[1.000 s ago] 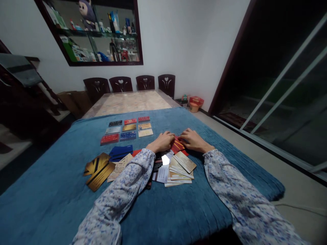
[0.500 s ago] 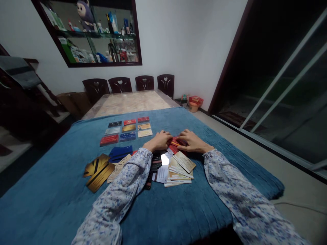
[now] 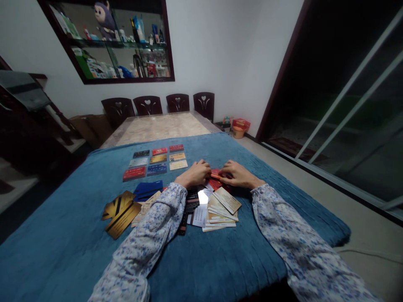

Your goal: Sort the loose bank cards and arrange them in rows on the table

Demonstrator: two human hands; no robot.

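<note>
Though indistinct, red cards (image 3: 215,172) seemingly between fingers (image 3: 228,167)

Nine separate cards or card stacks (image 3: 158,159) form three rows of three, set in from the far edge of the tabletop (image 3: 160,124): three red, two cream, one black, one silver, one gold, one blue. Nearer the near edge are at least two loose gold cards (image 3: 123,220), two loose blue cards (image 3: 147,190) and five cream-gold cards (image 3: 229,201). The black cards (image 3: 192,201) and red cards (image 3: 218,183) overlap too much to count. Four chairs (image 3: 146,105) stand beyond the far edge.
</note>
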